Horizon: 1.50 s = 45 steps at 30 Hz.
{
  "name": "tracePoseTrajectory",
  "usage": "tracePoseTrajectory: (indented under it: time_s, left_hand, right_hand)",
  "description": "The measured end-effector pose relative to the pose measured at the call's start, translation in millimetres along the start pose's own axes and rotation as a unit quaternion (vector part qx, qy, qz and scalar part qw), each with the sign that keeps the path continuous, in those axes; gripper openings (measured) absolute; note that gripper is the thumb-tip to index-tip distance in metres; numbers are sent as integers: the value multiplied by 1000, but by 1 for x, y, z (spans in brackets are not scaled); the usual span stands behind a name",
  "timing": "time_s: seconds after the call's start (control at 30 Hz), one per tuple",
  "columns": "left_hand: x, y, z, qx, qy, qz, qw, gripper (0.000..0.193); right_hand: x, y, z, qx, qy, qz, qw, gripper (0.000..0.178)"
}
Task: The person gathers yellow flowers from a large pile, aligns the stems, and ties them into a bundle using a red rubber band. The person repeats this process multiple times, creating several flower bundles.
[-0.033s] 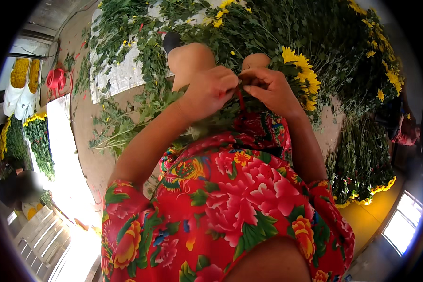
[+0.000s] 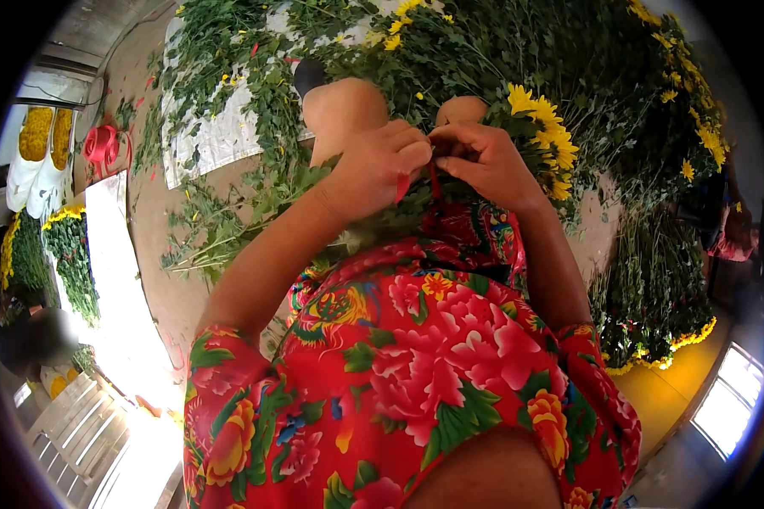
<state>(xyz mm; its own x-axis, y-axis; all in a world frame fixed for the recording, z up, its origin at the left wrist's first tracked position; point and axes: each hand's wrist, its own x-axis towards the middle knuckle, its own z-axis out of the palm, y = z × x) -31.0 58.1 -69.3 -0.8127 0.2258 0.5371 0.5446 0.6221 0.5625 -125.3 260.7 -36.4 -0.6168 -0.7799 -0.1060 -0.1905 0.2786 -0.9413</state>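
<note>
My left hand (image 2: 373, 168) is closed on a red ribbon (image 2: 402, 187), whose end hangs below the fingers. Close beside it, my right hand (image 2: 490, 163) pinches thumb to forefinger where another length of the red ribbon (image 2: 435, 184) runs down toward my lap. Both hands meet over a bunch of yellow chrysanthemums; its flower heads (image 2: 555, 140) show past my right hand, and the hands partly hide its stems. Loose leafy cuttings (image 2: 229, 229) lie by my left forearm. My bare knees rise just beyond the hands.
A thick heap of leafy stems (image 2: 569, 51) spreads ahead and right. Leaves litter a pale sheet (image 2: 229, 127) at far left, near a red ribbon roll (image 2: 102, 144). Flower bundles stand left (image 2: 70, 254) and right (image 2: 654, 288). A slatted wooden seat (image 2: 81, 424) is lower left.
My left hand has turned slightly, and more of the ribbon end shows below its fingers. My right hand has barely moved.
</note>
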Motion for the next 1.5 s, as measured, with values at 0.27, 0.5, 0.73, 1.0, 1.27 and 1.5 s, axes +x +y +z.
tracePoseTrajectory:
  time_s: [0.27,0.5,0.73,1.0,1.27,1.5]
  left_hand:
    - [0,6,3,52,77,9,996,22]
    - [-8,-8,-19,40,-71,-135,988,12]
    - [2,-7,-19,129,-241,-217,937,16]
    - [5,-2,-18,-496,-81,-458,733,26]
    - [6,11,-11,-471,-97,-400,780,14]
    - [1,22,8,-359,-42,-412,836,10]
  right_hand:
    - [9,3,2,-46,-36,-35,998,19]
    - [-19,-20,14,-302,54,-173,936,10]
    - [-52,-13,15,-317,35,-111,941,11]
    - [-39,-10,-2,-116,1,-61,991,9]
    - [-33,-23,15,-174,81,-105,976,11]
    - [-22,-24,18,-178,100,-156,967,22]
